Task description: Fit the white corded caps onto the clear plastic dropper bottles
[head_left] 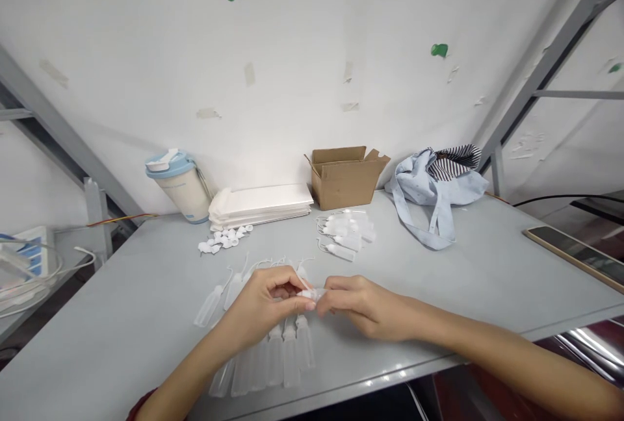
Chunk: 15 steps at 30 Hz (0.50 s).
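Note:
Over the front middle of the table, my left hand (280, 296) pinches the white end of a small translucent plastic tube (316, 293). My right hand (353, 304) has its fingers closed on the tube's other end, hiding much of it. Under and beside my left hand lie several translucent tubes (291, 359) with thin white cords at their tops, partly covered by the hand and forearm. Another tube (208, 306) lies to the left of these. Farther back, a group of tubes with cords (348, 236) lies in a pile.
Small white pieces (225, 239) lie before a stack of white envelope-like packets (263, 205). A blue-lidded cup (182, 190), an open cardboard box (346, 184) and a light blue cloth bag (433, 187) stand along the wall. A phone (578, 255) lies at the right edge.

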{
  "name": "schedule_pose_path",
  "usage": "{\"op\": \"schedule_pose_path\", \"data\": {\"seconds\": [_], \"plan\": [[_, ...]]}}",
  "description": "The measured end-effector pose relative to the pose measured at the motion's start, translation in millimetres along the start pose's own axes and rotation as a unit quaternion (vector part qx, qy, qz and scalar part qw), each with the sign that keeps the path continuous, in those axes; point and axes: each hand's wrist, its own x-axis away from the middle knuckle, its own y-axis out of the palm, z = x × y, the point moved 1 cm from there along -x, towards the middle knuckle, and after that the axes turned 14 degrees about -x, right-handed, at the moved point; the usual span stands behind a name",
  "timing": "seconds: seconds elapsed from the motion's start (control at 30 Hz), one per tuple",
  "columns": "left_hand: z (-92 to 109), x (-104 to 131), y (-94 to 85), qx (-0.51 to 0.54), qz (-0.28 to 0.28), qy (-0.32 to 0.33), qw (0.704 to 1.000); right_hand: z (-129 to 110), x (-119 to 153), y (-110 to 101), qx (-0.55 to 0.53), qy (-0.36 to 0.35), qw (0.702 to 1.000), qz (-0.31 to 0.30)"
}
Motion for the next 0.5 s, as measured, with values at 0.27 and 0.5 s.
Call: {"op": "schedule_pose_path", "data": {"seconds": [0.27, 0.5], "plan": [[-0.4, 3.0, 0.9, -0.070, 0.021, 0.023, 0.997, -6.2, -4.4, -4.9, -0.067, 0.015, 0.998, 0.011], [7.8, 5.5, -1.4, -0.073, -0.011, -0.011, 0.997, -7.6, -2.3, -3.3, -0.026, -0.010, 1.000, 0.014]]}}
